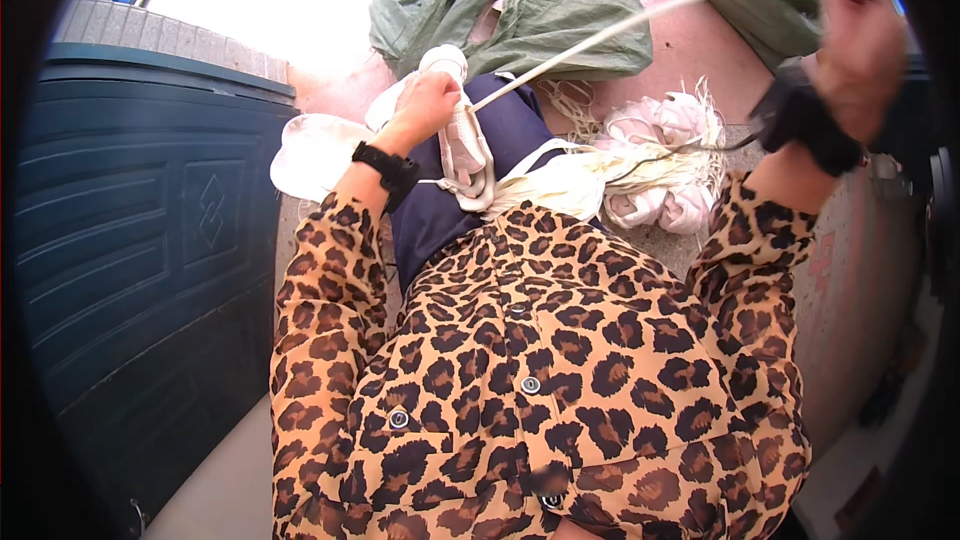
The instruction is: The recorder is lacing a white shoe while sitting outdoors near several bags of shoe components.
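Observation:
A white and pale pink shoe upper (pixel 464 155) lies across my left thigh, on dark blue trousers. My left hand (pixel 428 105) is closed around its upper part and hides some of it. Out of the shoe runs a white shoelace (pixel 640 18), stretched up to the far right. At its other end, my right hand (pixel 862 40) is raised high with the lace between its fingers; that hand is slightly blurred. A bundle of loose cream laces (pixel 560 182) rests on my lap beside the shoe.
On the ground to the right sit bundled pinkish-white uppers (pixel 655 205) with dangling strings. More white pieces (pixel 315 152) lie left of my leg. Ahead are a green sack (pixel 430 10) and another green sack (pixel 752 0). A dark blue panelled door (pixel 160 190) stands close at left.

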`<action>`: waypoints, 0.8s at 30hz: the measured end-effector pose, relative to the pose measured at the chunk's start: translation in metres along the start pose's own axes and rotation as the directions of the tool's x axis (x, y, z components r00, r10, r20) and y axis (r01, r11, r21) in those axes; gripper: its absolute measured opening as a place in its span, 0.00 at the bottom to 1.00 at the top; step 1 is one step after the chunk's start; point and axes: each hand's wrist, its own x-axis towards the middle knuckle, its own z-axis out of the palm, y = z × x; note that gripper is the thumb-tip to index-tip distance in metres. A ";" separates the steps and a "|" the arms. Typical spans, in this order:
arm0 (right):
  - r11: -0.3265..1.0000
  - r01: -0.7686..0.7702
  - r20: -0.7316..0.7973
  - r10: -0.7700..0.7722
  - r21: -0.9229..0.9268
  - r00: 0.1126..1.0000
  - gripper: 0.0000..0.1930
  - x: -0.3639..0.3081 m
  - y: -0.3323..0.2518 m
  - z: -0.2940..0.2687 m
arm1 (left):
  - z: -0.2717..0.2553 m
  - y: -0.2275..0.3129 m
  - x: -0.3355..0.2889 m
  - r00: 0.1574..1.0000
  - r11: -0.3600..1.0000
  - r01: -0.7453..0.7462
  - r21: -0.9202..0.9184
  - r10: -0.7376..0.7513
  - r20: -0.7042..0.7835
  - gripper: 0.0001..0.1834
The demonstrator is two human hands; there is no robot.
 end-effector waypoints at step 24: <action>0.275 0.580 0.543 0.761 -0.767 0.357 0.06 -0.212 0.281 -0.035 | -0.010 -0.026 -0.023 0.964 0.781 0.257 -0.569 -0.248 0.095 0.11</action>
